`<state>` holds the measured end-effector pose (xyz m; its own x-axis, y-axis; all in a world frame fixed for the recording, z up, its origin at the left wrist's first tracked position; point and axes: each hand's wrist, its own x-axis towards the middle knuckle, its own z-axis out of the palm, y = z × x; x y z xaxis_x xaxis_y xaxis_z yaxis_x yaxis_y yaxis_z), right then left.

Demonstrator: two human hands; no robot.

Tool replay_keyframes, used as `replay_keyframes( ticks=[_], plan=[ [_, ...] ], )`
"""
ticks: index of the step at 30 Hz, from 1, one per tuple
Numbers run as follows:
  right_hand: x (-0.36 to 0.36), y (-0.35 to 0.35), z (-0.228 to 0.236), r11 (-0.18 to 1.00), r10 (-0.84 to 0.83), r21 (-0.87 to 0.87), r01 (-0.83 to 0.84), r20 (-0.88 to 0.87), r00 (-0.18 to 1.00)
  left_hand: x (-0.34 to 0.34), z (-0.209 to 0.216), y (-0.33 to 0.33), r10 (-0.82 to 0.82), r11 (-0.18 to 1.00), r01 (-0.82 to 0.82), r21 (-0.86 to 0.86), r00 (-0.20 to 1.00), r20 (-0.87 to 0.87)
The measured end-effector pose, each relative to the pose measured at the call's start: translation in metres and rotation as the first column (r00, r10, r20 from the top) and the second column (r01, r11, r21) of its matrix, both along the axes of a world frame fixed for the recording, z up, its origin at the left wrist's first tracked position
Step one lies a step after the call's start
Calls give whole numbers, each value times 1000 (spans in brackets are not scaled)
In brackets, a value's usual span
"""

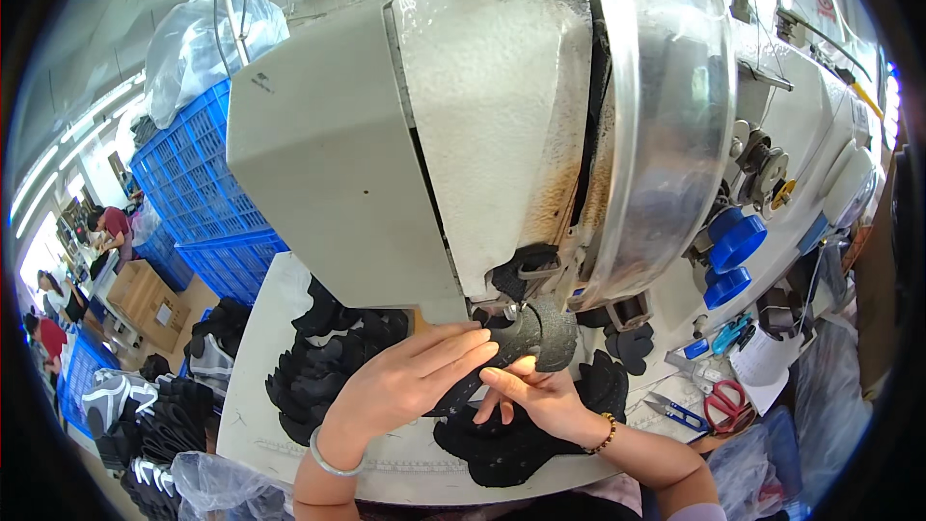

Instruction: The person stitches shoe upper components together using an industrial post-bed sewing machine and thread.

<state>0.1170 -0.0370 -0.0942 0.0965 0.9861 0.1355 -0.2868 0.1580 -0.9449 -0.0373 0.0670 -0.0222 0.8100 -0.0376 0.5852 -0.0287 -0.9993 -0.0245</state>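
Fingers (461,347) of the left hand (405,386) lie flat and nearly straight on top of a black piece (540,333), pressing it down rather than closing round it, while the right hand (540,400) pinches the near edge of the same piece between thumb and forefinger from below. The piece sits just under the front of the sewing machine (463,135), at the needle area, touching the presser foot (526,275) as far as can be told; the needle itself is hidden. To do this well, I judge that the left hand should keep the piece flat and steer it with light, even pressure, fingertips staying clear of the foot, and the right hand should turn the edge slowly so that the curve feeds smoothly. The piece is thin, dark, curved like a crescent, with a faintly speckled surface. More black pieces (328,367) lie heaped on the white counter (260,396) beside and beneath the hands, and scissors (723,405) rest to the right.
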Motion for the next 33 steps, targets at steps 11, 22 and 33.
replay_keyframes(
  ticks=[11,22,33],
  plan=[
    [3,0,-1,1000,17,-2,-17,115,993,1,1,-2,17,1000,-17,15,1000,-16],
    [0,1,-3,998,50,-51,-41,195,980,-3,2,-5,66,998,-66,17,997,-46],
    [0,1,-3,996,71,-67,-58,209,975,-4,4,-7,63,997,-62,43,998,-13]
  ],
)
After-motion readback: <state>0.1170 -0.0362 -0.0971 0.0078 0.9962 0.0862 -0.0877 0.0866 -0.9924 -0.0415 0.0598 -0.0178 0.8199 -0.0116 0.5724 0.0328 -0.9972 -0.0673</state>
